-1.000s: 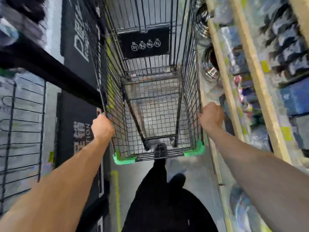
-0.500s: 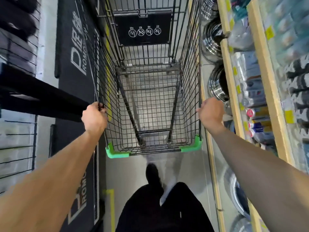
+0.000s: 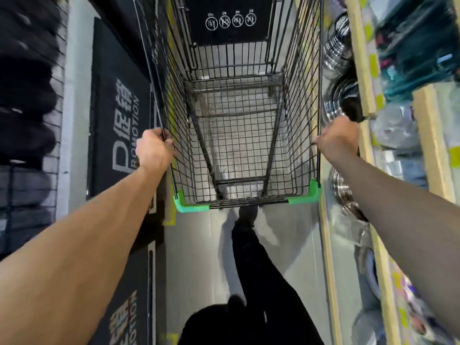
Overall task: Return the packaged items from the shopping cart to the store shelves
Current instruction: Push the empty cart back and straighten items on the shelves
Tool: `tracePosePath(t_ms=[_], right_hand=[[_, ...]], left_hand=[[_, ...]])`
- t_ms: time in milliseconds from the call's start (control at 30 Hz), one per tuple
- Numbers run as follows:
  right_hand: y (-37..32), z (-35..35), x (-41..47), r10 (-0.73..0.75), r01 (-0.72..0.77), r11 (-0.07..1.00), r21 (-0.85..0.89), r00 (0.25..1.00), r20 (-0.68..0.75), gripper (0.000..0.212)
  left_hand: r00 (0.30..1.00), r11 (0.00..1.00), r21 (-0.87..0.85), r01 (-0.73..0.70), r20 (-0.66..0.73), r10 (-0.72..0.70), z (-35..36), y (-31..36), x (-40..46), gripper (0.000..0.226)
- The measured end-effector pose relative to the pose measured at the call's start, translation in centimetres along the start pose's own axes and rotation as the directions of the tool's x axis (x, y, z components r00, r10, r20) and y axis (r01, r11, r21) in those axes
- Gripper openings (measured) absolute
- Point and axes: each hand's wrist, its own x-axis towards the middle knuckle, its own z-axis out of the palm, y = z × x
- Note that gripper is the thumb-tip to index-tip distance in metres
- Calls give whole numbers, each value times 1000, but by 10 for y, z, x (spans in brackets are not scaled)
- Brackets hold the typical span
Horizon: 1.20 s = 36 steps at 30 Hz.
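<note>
Between the store shelves (image 3: 361,78), I'd keep my left hand (image 3: 154,150) and right hand (image 3: 336,140) gripping the empty-looking shopping cart's (image 3: 236,202) side rims evenly, steering it straight.

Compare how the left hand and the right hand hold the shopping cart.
The left hand grips the left top rim of the shopping cart, lit and warm-toned; the right hand grips the right rim, in shadow beside the wooden shelves. The right hand sits slightly higher in the picture. Both hold near the green corner guards.
</note>
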Motion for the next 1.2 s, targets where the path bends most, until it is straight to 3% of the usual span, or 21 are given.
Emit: tracePosePath(t_ms=[133, 300, 500, 833, 967, 1200], right_hand=[[-68, -23, 68, -47, 46, 998, -50, 998, -30, 40], [-142, -25, 146, -53, 51, 997, -60, 998, -29, 15], [-235, -36, 258, -43, 43, 999, -10, 999, -24, 15], [-402, -49, 461, -17, 14, 1000, -22, 990, -140, 14], [-459, -56, 530, 5, -13, 999, -51, 987, -162, 22], [-512, -56, 592, -25, 16, 999, -43, 977, -213, 11]], left_hand=[[999, 999, 3, 31, -25, -31, 7, 79, 76, 18], [999, 999, 40, 19, -47, -17, 12, 142, 175, 12], [998, 999, 42, 21, -61, -18, 14, 237, 301, 9], [995, 994, 94, -63, -73, 70, 33, 420, 497, 13], [994, 990, 122, -77, -72, 86, 42, 473, 574, 15], [996, 987, 147, -70, -48, 78, 49, 535, 652, 18]])
